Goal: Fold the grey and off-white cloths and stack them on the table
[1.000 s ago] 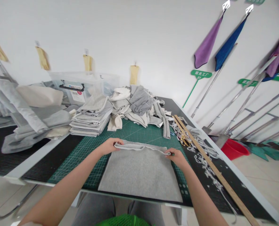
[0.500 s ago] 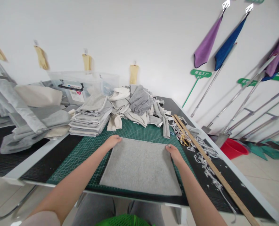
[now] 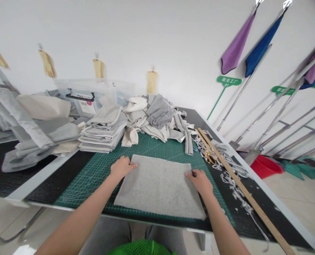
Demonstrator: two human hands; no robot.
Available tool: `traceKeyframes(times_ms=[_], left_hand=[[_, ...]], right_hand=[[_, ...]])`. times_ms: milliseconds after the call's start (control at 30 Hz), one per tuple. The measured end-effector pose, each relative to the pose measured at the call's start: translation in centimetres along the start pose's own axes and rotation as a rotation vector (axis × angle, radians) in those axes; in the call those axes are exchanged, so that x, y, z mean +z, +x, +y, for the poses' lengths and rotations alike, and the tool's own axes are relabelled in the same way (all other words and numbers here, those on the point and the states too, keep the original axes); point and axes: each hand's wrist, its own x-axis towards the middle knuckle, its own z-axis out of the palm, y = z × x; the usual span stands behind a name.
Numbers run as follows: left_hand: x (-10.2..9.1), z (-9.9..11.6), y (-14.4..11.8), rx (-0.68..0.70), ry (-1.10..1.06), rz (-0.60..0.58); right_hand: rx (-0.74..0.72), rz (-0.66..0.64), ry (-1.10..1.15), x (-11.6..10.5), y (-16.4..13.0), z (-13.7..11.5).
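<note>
A grey cloth (image 3: pixel 160 187), roughly rectangular, lies flat on the green cutting mat (image 3: pixel 93 177) near the table's front edge. At its upper left edge, my left hand (image 3: pixel 121 168) grips the border, thumb on top and fingers curled at the outer side. My right hand (image 3: pixel 200 180) pinches the right edge a little below the upper corner, thumb over the fabric. The fingertips under the cloth are partly hidden. Beyond it stand a neat stack of folded grey cloths (image 3: pixel 101 136) and a loose heap of grey and cream fabric (image 3: pixel 157 117).
Yellow-handled scissors (image 3: pixel 208 157) lie among white scraps (image 3: pixel 234 189) beside a long wooden ruler (image 3: pixel 242 191) on the right. More fabric (image 3: pixel 45 131) is piled at left, before a clear plastic bin (image 3: pixel 80 94). A red bucket (image 3: pixel 265 166) stands past the table's right edge.
Both hands have slid from the cloth's upper corners a little down its side edges, with fingers more curled. The cloth stays almost in place; the view has shifted slightly.
</note>
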Motion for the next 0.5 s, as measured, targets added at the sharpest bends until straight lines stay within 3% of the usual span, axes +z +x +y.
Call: traceKeyframes(times_ms=[100, 200, 300, 367, 500], left_hand=[[-0.1, -0.5, -0.8, 0.049, -0.058, -0.066], [0.0, -0.5, -1.7, 0.099, -0.355, -0.149], [0.2, -0.6, -2.7, 0.103, -0.847, -0.279], [0.3, -0.9, -3.4, 0.051, -1.061, -0.364], [-0.3, -1.5, -4.0, -0.031, -1.139, -0.407]], right_hand=[[-0.092, -0.096, 0.020, 0.0, -0.8, 0.9], [-0.129, -0.113, 0.242, 0.4, -1.3, 1.6], [-0.052, -0.126, 0.543, 0.6, -2.2, 1.9], [0.020, -0.145, 0.703, 0.4, -3.1, 1.6], [0.113, -0.316, 1.056, -0.3, -5.4, 0.3]])
